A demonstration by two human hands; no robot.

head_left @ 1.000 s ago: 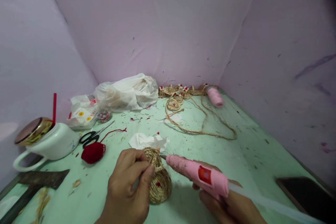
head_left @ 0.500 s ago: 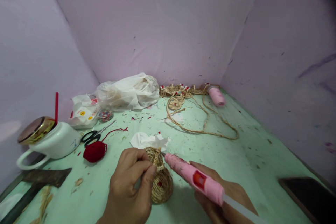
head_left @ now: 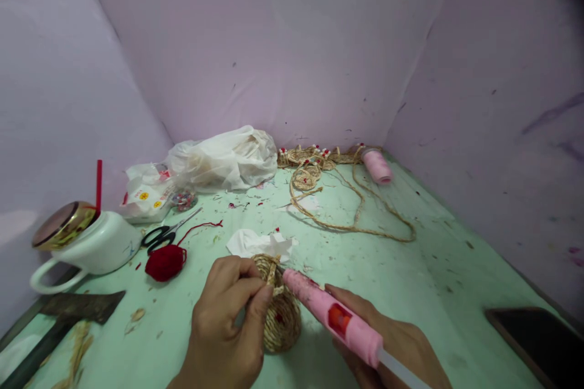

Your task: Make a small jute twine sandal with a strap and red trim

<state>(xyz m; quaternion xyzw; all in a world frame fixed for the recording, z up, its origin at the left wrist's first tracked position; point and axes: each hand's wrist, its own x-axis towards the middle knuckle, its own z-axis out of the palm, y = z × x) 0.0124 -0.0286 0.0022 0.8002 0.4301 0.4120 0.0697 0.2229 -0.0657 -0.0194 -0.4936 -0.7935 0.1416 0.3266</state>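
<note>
My left hand pinches the left side of a coiled straw-rope piece, thumb and forefinger pressed together by a pale strap across it. The piece has two round coils, with a small red spot on the nearer one. In my right hand is a pink glue gun, its dark nozzle against the strap at the top of the far coil. A translucent glue stick sticks out of its back end. Crumpled white tissue lies just behind the coils.
At left are a white mug, a hatchet-like tool, red yarn and scissors. Farther back lie a plastic bag, straw rope and a pink spool. A dark flat device rests at right.
The glue gun and my right hand have shifted slightly left and down, its nozzle staying at the strap. My left hand holds the coiled piece almost unmoved.
</note>
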